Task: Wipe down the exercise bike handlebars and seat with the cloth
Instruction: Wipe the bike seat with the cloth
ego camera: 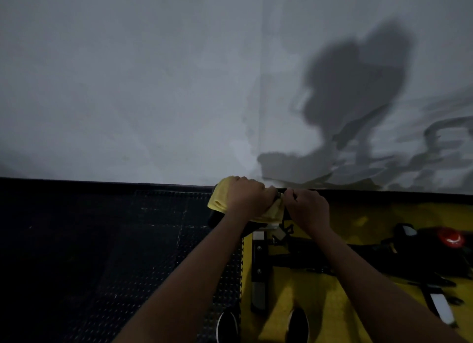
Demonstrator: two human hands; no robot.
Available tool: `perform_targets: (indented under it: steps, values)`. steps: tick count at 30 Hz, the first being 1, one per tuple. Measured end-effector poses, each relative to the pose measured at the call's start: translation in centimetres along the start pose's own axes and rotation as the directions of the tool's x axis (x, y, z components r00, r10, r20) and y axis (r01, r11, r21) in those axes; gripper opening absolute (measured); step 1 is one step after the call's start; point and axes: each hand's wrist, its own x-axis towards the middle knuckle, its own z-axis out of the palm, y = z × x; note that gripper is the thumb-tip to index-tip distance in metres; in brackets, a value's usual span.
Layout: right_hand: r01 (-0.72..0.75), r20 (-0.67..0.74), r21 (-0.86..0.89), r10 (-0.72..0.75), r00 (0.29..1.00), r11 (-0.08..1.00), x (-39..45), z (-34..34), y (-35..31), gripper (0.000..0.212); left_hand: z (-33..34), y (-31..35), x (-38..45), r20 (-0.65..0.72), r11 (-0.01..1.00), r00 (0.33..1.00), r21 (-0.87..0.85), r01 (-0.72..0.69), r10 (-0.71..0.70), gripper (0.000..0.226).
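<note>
While gripping cloth (pixel 222 202), curled fingers (pixel 256 189).

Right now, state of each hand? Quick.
Left hand: closed on the yellow cloth, pressing it on a dark part of the bike.
Right hand: fingers curled round a dark part beside the cloth; which part cannot be told.

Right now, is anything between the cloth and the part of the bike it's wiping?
Nothing visible. The left hand holds the yellow cloth directly against a black part of the bike. The right hand grips beside it, touching the cloth's edge. The contact itself is hidden under the hands.
</note>
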Motion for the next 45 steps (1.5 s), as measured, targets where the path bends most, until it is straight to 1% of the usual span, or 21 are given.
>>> perform_targets:
  steps: [1, 2, 4, 6, 8, 10, 13, 16, 19, 23, 26, 29, 31, 34, 36, 37, 39, 41, 43, 44, 45]
  values:
    - [0.002, -0.003, -0.005, -0.002, 1.0, 1.0, 0.0, 0.0, 0.0, 0.048, -0.1, -0.9, 0.1, 0.038, 1.0, 0.999, -0.006, -0.024, 0.024, 0.043]
    - [0.004, -0.003, -0.012, -0.005, 1.0, 1.0, 0.0, 0.1, 0.0, 0.048, -0.2, -1.7, 0.1, 0.041, 0.999, 0.999, -0.03, -0.01, 0.011, 0.045]
    - [0.007, 0.006, -0.022, -0.007, 1.0, 1.0, 0.0, 0.1, -0.1, 0.049, 0.2, -3.0, -0.1, 0.021, 0.979, 0.992, -0.158, 0.129, -0.128, 0.057]
    - [0.017, 0.012, -0.027, -0.017, 1.0, 1.0, 0.1, 0.2, -0.1, 0.05, 0.8, -3.9, -0.3, -0.04, 0.922, 0.958, -0.288, 0.26, -0.283, 0.059]
    - [0.028, 0.005, -0.022, -0.028, 1.0, 0.999, 0.1, 0.3, 0.0, 0.051, 1.4, -4.3, -0.8, -0.057, 0.864, 0.923, -0.379, 0.332, -0.38, 0.057]
    - [0.03, -0.006, -0.024, -0.031, 1.0, 0.999, 0.2, 0.5, 0.1, 0.053, 2.3, -4.8, -1.6, -0.069, 0.826, 0.897, -0.426, 0.37, -0.438, 0.055]
    - [0.048, -0.018, -0.03, -0.048, 0.999, 0.998, 0.2, 0.5, 0.2, 0.054, 4.1, -5.3, -2.7, -0.077, 0.841, 0.91, -0.421, 0.34, -0.406, 0.054]
    - [0.052, -0.013, -0.034, -0.053, 0.999, 0.998, 0.2, 0.5, 0.2, 0.053, 3.1, -4.6, -4.0, -0.141, 0.753, 0.878, -0.587, 0.298, -0.458, 0.048]
    - [0.039, -0.005, -0.023, -0.04, 0.999, 0.999, 0.2, 0.6, 0.2, 0.054, 2.8, -4.1, -4.9, -0.06, 0.678, 0.839, -0.621, 0.393, -0.541, 0.053]
    - [0.029, 0.007, 0.023, -0.029, 1.0, 0.999, 0.2, 0.5, 0.2, 0.052, 4.1, -3.9, -5.5, -0.072, 0.645, 0.817, -0.654, 0.394, -0.572, 0.056]
    - [0.062, 0.014, 0.057, -0.063, 0.998, 0.996, 0.4, 0.6, 0.8, 0.05, 2.8, -4.6, -5.7, -0.07, 0.615, 0.818, -0.696, 0.37, -0.571, 0.063]
    - [0.154, -0.003, 0.072, -0.155, 0.988, 0.985, 0.3, 1.0, 1.5, 0.046, 0.7, -5.3, -6.0, -0.024, 0.627, 0.834, -0.671, 0.396, -0.552, 0.062]
    - [0.195, 0.001, 0.115, -0.197, 0.98, 0.974, 0.5, 1.3, 1.8, 0.045, -0.7, -5.7, -6.3, -0.011, 0.679, 0.842, -0.597, 0.427, -0.54, 0.053]
    - [0.199, 0.03, 0.208, -0.21, 0.977, 0.958, 0.6, 0.6, 1.6, 0.04, -2.6, -6.2, -7.0, -0.066, 0.764, 0.862, -0.502, 0.406, -0.502, 0.038]
    - [0.307, -0.065, 0.161, -0.3, 0.952, 0.938, 0.1, -0.2, 1.3, 0.044, -4.0, -6.4, -7.2, -0.123, 0.783, 0.874, -0.514, 0.349, -0.471, 0.03]
    - [0.318, -0.102, 0.183, -0.303, 0.947, 0.93, -0.3, -0.6, 0.9, 0.048, -4.7, -6.4, -7.3, -0.146, 0.786, 0.88, -0.531, 0.316, -0.452, 0.027]
    - [0.235, -0.037, 0.281, -0.234, 0.971, 0.931, -1.1, -1.8, -0.7, 0.057, -6.3, -6.3, -7.3, -0.192, 0.772, 0.891, -0.593, 0.228, -0.411, 0.024]
    - [0.1, 0.139, 0.426, -0.175, 0.975, 0.899, -1.4, -3.0, -2.8, 0.076, -8.3, -5.9, -7.3, -0.212, 0.69, 0.893, -0.71, 0.139, -0.398, 0.027]
    - [-0.086, 0.321, 0.614, -0.148, 0.936, 0.785, -1.4, -4.4, -4.6, 0.095, -10.5, -5.2, -7.2, -0.215, 0.57, 0.883, -0.819, 0.069, -0.416, 0.03]
    - [-0.159, 0.376, 0.682, -0.156, 0.913, 0.714, -1.3, -4.9, -5.1, 0.095, -11.5, -4.8, -7.2, -0.218, 0.51, 0.878, -0.859, 0.035, -0.427, 0.031]
    - [-0.207, 0.413, 0.729, -0.178, 0.893, 0.653, -1.1, -5.3, -5.5, 0.089, -12.5, -4.5, -7.2, -0.21, 0.447, 0.878, -0.894, 0.005, -0.43, 0.031]
